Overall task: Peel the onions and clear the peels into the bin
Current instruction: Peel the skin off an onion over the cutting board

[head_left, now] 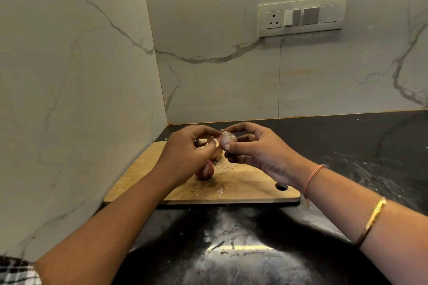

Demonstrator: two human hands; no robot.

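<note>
Here, two hands — right (252,148) grips one pale onion (228,138), left (187,150) pinches peel; one unpeeled onion (205,172) on board (243,188).

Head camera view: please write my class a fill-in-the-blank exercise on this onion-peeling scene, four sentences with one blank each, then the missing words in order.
1. The right hand holds a pale, mostly peeled ____ above the board.
2. An unpeeled onion lies on the wooden ____.
3. The hole in the cutting board is near its ____ corner on the person's right.
4. The bracelet and the thread band are on the ____ arm, while the left hand pulls at the skin.

Missing words: onion; cutting board; front; right
</note>
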